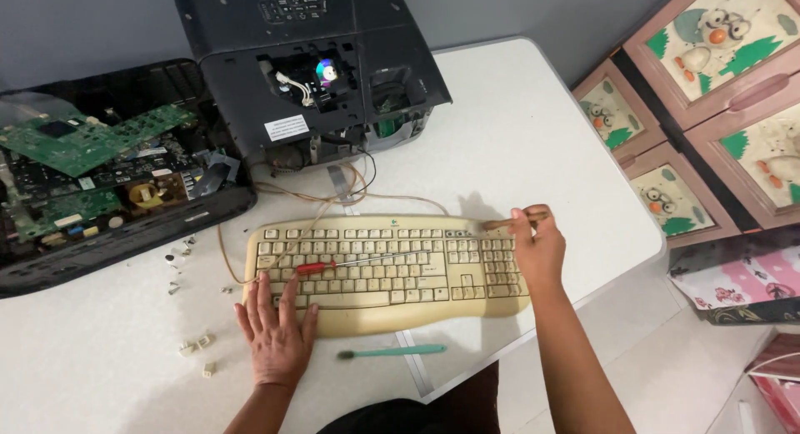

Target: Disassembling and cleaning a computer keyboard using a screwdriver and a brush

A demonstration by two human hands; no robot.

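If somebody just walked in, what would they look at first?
Probably the yellowed keyboard in the middle of the white table, with a red-handled screwdriver lying across its keys. The left hand presses flat on its near edge, and the right hand holds a brush at its far right corner. Behind it sit an opened black machine and green circuit boards.

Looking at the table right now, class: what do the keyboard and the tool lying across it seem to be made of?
Keyboard: moulded plastic, matte, yellowed cream, judging by its uniform keys and casing. Screwdriver: thin, shiny shaft, likely metal; glossy red handle, probably plastic.
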